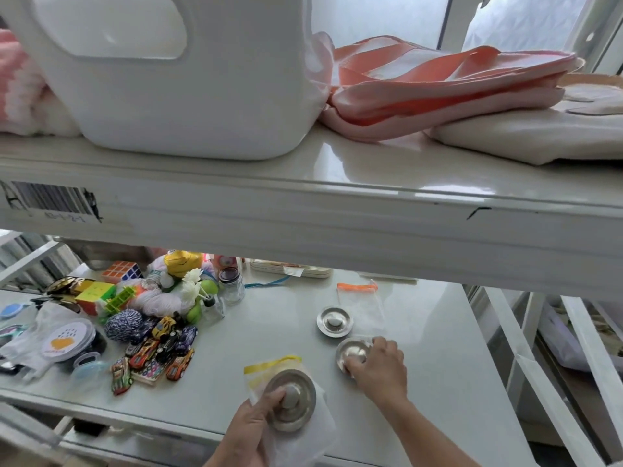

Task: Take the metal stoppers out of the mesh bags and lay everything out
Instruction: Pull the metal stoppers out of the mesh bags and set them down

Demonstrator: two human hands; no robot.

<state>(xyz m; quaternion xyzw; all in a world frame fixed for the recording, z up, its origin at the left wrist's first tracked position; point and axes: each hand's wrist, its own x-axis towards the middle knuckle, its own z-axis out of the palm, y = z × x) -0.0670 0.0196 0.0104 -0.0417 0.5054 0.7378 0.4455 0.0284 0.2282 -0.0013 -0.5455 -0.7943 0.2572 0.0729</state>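
Three round metal stoppers show on the lower shelf (269, 332). One stopper (334, 321) lies alone beside a flat mesh bag with an orange drawstring (362, 305). My right hand (379, 369) grips a second stopper (350, 355) that rests on the shelf just below the first. My left hand (253, 429) holds the third, larger stopper (293, 401) by its knob, together with a mesh bag with a yellow band (266, 370) that lies behind and under it.
The upper shelf's edge (303, 214) runs across the view above the work area, with a white jug (168, 79) and folded pink cloth (438, 92) on it. To the left lie toy cars (158, 352), puzzle cubes (123, 271), small jars (232, 286) and a round tub (67, 342).
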